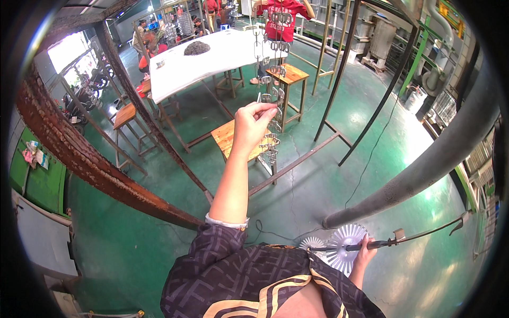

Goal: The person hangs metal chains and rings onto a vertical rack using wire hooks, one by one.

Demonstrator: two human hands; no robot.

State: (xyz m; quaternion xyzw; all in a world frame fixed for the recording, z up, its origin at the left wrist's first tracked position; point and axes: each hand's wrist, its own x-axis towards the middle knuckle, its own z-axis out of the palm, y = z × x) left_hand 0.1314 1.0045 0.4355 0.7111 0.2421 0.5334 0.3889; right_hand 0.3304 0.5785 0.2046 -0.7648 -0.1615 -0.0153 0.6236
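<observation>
My left hand (pixel 253 127) is raised in front of me, its thumb and fingers pinched together at a hanging string of metal pieces (pixel 277 69). The pieces look like small silvery links or buckles, set in rows one above the other. Whatever is between the fingertips is too small to make out. Low on the right, my right hand (pixel 363 255) closes round a dark rod (pixel 376 244). On that rod sits a white disc with radiating slots (pixel 345 245), and a smaller, similar disc (pixel 312 243) is beside it.
A rusty beam (pixel 106 169) curves along the left, and a thick grey pipe (pixel 419 175) along the right. Ahead are a wooden stool (pixel 225 139) and a white-covered table (pixel 212 61) bearing a dark heap (pixel 196 48). A person in red (pixel 280 24) stands behind. Cables cross the green floor.
</observation>
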